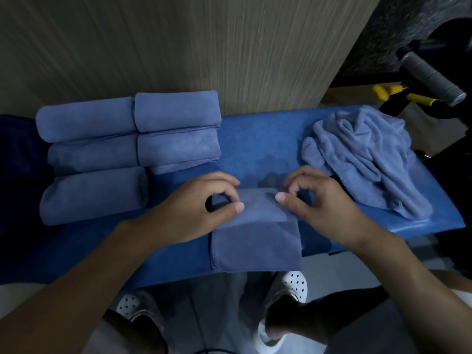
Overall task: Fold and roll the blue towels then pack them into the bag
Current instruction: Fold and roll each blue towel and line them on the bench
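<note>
A folded blue towel (255, 246) lies as a narrow strip on the blue-covered table (255, 144), its near end hanging over the front edge. My left hand (201, 208) and my right hand (316, 200) pinch its far end, which is curled over toward me into the start of a roll. Several rolled blue towels (127, 149) are stacked in rows at the left. A crumpled heap of unfolded blue towels (365, 157) lies at the right. No bag is in view.
A wood-grain wall panel (178, 47) rises right behind the table. At the far right are a grey foam-grip handle (431, 77) and yellow-handled tools (398, 95). My feet in white perforated shoes (293, 284) stand on the floor below the table's front edge.
</note>
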